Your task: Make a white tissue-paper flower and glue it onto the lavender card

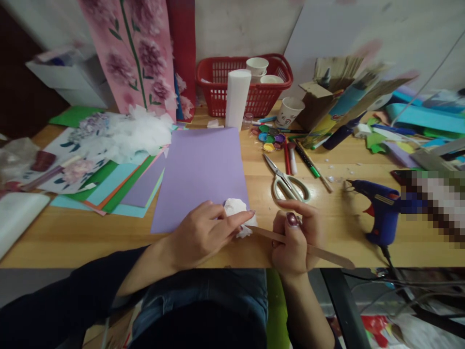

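Note:
A purple sheet (pixel 205 174) lies on the wooden table in front of me. On its lower right corner sits a white crumpled piece (pixel 234 207), with more white material at the table beside it. My left hand (pixel 203 230) touches this white piece, its index finger stretched across it and the other fingers curled. Gripped in my right hand (pixel 297 237) is a flat wooden stick (pixel 330 255), its far tip at the white material near my left fingertips. The right index finger points outward, off the stick.
Scissors (pixel 285 182), paint pots (pixel 271 137) and pens lie beyond my right hand. A blue glue gun (pixel 381 208) stands at the right. Behind are a red basket (pixel 214 72), a white roll (pixel 237 99) and a paper cup (pixel 289 111). Coloured papers (pixel 112 186) lie left.

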Tool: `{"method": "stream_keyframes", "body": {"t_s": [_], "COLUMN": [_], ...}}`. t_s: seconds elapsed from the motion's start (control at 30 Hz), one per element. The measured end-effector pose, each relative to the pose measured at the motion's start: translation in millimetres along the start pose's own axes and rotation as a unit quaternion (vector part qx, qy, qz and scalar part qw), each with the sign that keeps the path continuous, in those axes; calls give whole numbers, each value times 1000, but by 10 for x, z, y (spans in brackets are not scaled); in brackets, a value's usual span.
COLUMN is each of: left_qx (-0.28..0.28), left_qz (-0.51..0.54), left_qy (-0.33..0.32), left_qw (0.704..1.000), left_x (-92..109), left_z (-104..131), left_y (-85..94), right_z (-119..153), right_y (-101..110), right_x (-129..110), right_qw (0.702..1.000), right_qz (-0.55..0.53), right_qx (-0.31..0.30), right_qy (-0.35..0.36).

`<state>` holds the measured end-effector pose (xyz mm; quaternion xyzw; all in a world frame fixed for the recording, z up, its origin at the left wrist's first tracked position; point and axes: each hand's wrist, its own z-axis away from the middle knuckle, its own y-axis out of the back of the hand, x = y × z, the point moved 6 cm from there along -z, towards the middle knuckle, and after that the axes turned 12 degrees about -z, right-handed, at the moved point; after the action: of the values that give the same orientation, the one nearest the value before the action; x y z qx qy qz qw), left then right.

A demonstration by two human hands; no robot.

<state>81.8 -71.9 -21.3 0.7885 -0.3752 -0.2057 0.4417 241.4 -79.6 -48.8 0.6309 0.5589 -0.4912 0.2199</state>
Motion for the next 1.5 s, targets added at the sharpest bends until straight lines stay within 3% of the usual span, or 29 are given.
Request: {"method": "stream_keyframes", "body": {"t_s": [0.53,0.77,1.0,1.3,1.4,1.5], "left_qx": [-2,-1,18,22,25,32], "left_qz": [6,-11,-26,-1,-8,-7], "left_qy": [-37,-46,-69,-43,-35,-26], "left_qw": [999,999,997,999,999,999], "left_x": [21,32,62,36,-16,-73], "left_z": [37,41,10,-6,-3,34], "left_y": [-46,-44,-7,67,107,140], "right_z": [64,49,49,2,16,54], "right_y": [5,-2,-58,-112,-109,-61], "right_x": [115,60,49,-75,-50,-22], "right_qw": [994,992,981,958,960,975], "right_qz": [75,100,140,190,200,187], "right_qx": [-73,-74,-126,-175,-160,-88], "right_qy": [-44,-8,43,127,112,80]}}
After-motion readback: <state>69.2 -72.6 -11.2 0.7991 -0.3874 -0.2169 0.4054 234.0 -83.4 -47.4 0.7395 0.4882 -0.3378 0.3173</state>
